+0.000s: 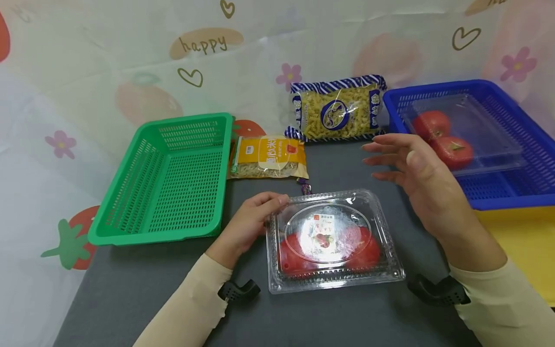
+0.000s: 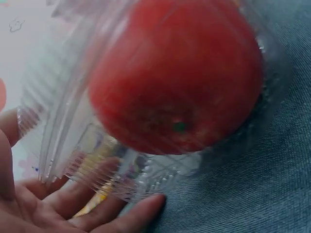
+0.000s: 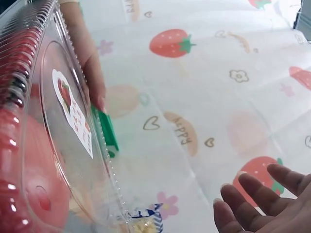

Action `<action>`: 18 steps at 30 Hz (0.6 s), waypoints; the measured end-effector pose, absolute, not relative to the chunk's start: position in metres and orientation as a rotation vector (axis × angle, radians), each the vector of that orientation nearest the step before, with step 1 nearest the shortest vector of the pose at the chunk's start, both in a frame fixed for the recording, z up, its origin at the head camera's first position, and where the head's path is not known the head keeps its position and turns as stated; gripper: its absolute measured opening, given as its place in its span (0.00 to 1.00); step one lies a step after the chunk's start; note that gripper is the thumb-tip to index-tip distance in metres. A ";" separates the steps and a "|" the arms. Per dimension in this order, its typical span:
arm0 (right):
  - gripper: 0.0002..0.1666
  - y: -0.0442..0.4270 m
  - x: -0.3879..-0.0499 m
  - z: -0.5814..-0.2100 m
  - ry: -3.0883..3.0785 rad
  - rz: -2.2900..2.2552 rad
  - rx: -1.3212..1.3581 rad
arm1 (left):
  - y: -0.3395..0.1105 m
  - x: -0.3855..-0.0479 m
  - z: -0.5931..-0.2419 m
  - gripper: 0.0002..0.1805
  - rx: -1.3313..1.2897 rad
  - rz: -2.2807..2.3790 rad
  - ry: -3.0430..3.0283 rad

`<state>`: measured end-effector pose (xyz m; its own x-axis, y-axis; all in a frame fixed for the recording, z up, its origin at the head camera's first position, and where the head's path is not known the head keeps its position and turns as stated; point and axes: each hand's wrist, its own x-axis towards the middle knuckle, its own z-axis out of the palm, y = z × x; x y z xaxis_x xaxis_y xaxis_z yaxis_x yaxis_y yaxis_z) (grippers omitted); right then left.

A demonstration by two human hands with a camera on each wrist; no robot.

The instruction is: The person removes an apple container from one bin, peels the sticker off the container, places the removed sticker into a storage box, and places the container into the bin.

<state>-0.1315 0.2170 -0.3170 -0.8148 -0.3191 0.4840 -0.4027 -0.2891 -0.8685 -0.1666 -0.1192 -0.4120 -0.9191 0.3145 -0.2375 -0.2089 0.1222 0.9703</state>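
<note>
Left sleeve (image 1: 184,303) is showing plain cream; a black, curved left camera (image 1: 238,291) is jutting from its end. To its right, right sleeve (image 1: 507,303) and right camera (image 1: 438,290) are matching.

A pale, creased sheet (image 1: 130,53) rises behind the dark grey worktop (image 1: 338,318), printed with red strawberries (image 3: 167,43), pink flowers (image 1: 518,64), hearts (image 1: 190,77) and the word "happy" (image 1: 203,44) on tan ovals (image 1: 236,37). Past its edge, the right wrist view catches a blurred grey patch (image 3: 305,17).

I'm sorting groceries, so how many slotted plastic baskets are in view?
2: the green basket, left of the left hand, and the blue basket, right of the right hand and cut off by the head view's edge. Others could be out of frame.
</note>
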 end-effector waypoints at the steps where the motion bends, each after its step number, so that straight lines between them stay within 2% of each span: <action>1: 0.30 0.216 -0.131 -0.317 -1.858 2.281 0.930 | -0.118 -0.166 -0.413 0.26 0.100 1.855 2.046; 7: 0.28 0.211 -0.129 -0.319 -2.014 2.171 0.886 | -0.118 -0.165 -0.416 0.28 0.112 1.919 2.064; 18: 0.28 0.205 -0.126 -0.323 -2.187 1.975 1.051 | -0.122 -0.167 -0.433 0.26 0.189 2.011 2.018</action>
<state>-0.1259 0.2046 -0.3234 -0.7743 -0.4610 0.4336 -0.4782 -0.0227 -0.8780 -0.1672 -0.1223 -0.4328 -0.9507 0.2905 -0.1086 -0.1075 0.0198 0.9940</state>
